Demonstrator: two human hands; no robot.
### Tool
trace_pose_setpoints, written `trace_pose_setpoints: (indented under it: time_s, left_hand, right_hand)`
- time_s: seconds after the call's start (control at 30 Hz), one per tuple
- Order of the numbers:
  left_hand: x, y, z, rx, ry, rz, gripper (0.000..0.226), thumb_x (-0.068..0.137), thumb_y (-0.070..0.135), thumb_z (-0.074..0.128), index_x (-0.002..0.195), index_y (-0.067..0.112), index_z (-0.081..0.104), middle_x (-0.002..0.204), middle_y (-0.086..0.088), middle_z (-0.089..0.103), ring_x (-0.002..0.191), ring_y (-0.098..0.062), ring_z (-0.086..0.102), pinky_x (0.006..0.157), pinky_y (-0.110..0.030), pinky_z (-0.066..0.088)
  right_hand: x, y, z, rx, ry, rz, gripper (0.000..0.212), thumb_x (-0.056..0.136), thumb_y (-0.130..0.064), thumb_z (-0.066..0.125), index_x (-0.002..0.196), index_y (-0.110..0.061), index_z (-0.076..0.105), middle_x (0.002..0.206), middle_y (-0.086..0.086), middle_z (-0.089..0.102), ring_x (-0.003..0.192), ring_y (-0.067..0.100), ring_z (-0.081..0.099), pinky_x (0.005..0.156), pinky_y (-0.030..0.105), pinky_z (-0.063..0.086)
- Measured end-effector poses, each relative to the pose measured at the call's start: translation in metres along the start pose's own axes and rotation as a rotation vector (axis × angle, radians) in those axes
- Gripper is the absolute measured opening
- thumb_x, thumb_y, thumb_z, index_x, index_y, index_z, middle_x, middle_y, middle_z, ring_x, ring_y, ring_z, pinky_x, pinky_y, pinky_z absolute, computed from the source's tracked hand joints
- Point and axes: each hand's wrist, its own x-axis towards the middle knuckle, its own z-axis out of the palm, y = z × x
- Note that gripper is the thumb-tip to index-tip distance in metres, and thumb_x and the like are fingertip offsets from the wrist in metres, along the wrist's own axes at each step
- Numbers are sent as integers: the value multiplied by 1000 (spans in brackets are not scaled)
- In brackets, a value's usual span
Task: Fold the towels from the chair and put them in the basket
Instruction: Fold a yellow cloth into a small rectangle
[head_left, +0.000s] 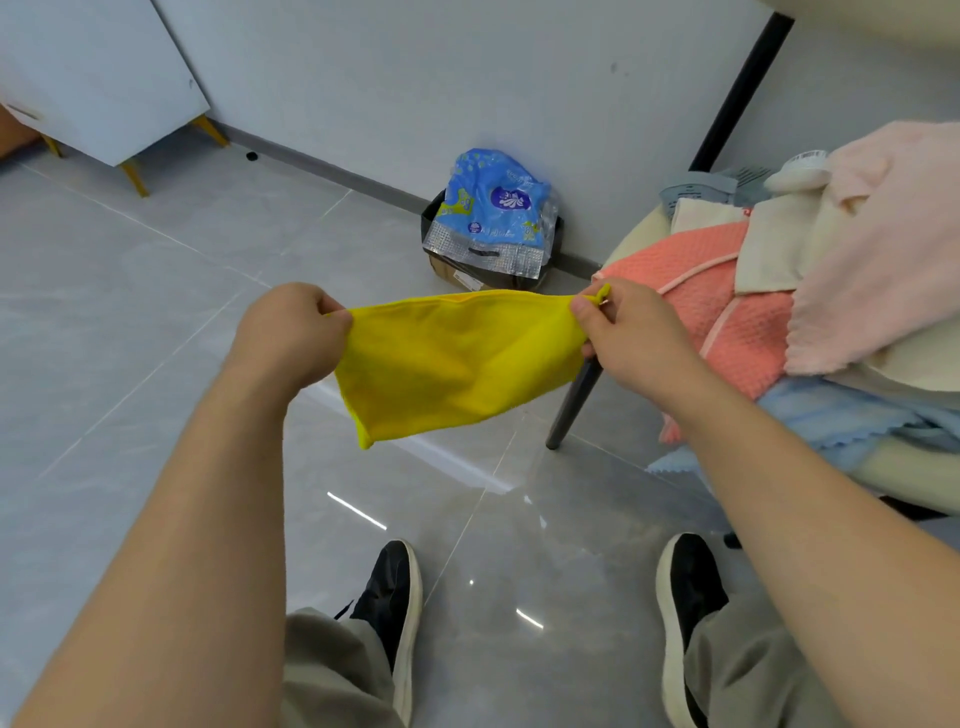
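Observation:
A yellow towel (457, 364) hangs stretched in the air between my two hands, doubled over, its lower edge sagging toward the floor. My left hand (291, 332) pinches its left top corner. My right hand (628, 338) pinches the right top corner, where a small yellow loop sticks up. To the right stands the chair (571, 410) with a cream seat and dark legs, piled with towels: a coral one (717, 312), a pale pink one (878, 249), a cream one (779, 244) and a light blue one (852, 421). No basket is in view.
A blue plastic pack (493, 208) sits in a dark box against the grey wall. A white cabinet (98, 73) on yellow legs stands at the far left. A black table leg (743, 88) slants at the upper right. My feet in black shoes rest on the glossy tiled floor (130, 338).

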Motion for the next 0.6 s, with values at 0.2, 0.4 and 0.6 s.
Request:
trace_pose_setpoints:
  time_s: [0.2,0.4,0.6]
  left_hand:
    - [-1,8,1,-186,51,35,20,101,27,52,107,14,65,98,-7,59,89,-27,53,78,-38,45]
    - [-12,26,12,-384,-113,170,13,100,27,56,100,17,65,90,-8,67,69,-26,71,68,-47,62]
    - [-29,55,39,-294,-247,399,15,90,29,73,88,22,60,75,-4,69,55,-12,67,58,-30,56]
  right_hand:
    - [-3,-1,-3,108,182,-39,22,103,-35,49,92,-18,57,71,-11,51,66,5,47,58,22,35]
    - [-11,-13,5,218,215,-110,10,105,-28,48,102,-22,56,84,-13,57,72,3,50,63,10,35]
    - [-21,-18,24,165,-122,-226,24,103,-26,50,126,-29,56,116,-14,63,104,8,59,90,27,45]
